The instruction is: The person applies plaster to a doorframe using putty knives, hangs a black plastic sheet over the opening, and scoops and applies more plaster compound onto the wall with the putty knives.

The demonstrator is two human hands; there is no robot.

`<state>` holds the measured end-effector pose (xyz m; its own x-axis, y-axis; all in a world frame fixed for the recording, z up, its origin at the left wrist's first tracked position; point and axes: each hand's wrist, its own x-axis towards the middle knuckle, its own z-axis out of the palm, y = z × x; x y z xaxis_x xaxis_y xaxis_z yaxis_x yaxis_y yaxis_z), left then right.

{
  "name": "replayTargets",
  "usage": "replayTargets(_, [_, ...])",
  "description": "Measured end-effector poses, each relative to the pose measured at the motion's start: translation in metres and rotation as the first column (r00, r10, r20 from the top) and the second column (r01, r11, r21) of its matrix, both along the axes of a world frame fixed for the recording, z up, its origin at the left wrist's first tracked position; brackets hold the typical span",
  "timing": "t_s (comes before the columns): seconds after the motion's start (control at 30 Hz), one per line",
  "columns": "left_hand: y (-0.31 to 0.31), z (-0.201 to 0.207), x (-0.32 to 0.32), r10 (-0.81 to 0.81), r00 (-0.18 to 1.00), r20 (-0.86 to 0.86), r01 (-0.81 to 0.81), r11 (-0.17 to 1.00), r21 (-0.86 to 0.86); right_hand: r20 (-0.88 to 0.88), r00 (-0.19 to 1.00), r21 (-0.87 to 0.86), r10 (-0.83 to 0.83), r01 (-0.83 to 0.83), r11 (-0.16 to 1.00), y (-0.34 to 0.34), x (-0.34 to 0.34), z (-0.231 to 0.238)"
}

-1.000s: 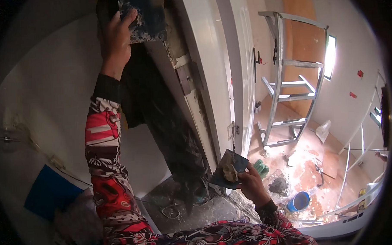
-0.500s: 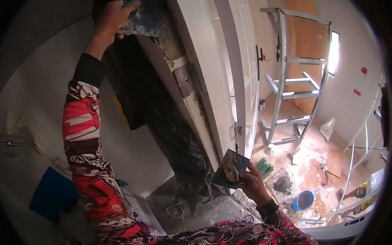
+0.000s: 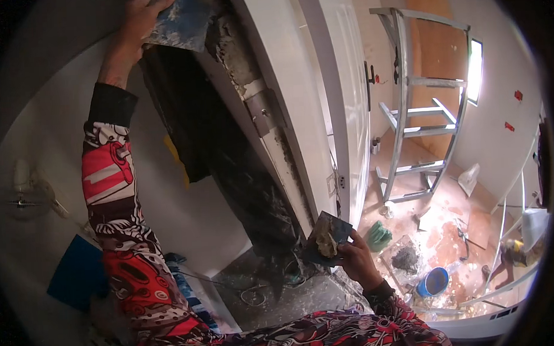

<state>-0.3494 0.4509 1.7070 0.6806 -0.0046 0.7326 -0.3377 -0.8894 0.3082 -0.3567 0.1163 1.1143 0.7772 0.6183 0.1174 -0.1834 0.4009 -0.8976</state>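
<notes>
Raised at the upper left, my left hand (image 3: 139,25) grips a flat bluish plate (image 3: 189,22) smeared with pale paste, its top cut off by the picture's edge. Just right of the plate, rough grey filler (image 3: 231,52) lies in the gap along a white door frame (image 3: 272,45). A metal plate (image 3: 261,112) is set in that gap lower down. My right hand (image 3: 358,263), low and near the middle, has its thumb on top of a dark blue square plate (image 3: 335,226). A lump of beige paste (image 3: 326,239) sits on it.
Beyond the frame stand a white door (image 3: 347,97) and a metal ladder (image 3: 418,119). On the floor are a blue bucket (image 3: 433,282), a grey powder heap (image 3: 406,259) and a green bundle (image 3: 378,236). Another person's leg (image 3: 507,272) shows far right. A blue panel (image 3: 79,271) is lower left.
My left hand and its plate have moved left, away from the door frame, uncovering more of the filler. My right hand keeps its hold with the paste on its plate.
</notes>
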Motion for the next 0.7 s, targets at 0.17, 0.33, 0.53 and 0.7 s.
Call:
replayTargets(0.17, [-0.008,0.002,-0.013,0.113,0.984,0.139,-0.129,0.986,0.106,-0.314,0.939,0.215,0.138,-0.071,0.974,-0.002,-0.009,0.040])
replayTargets(0.33, [-0.056,-0.021,0.006,0.271,0.815,0.512,-0.507,0.762,0.404,-0.367,0.913,0.291,0.179,-0.070,0.954,0.000,-0.011,0.048])
replayTargets(0.53, [-0.063,-0.021,-0.004,0.094,0.974,0.204,-0.134,0.972,0.191,-0.288,0.946,0.202,0.146,-0.089,0.975,-0.002,-0.006,0.036])
replayTargets(0.7, [-0.060,-0.019,-0.010,0.289,0.931,0.224,-0.344,0.899,0.271,-0.253,0.966,0.115,0.054,-0.025,0.993,0.005,-0.012,0.038])
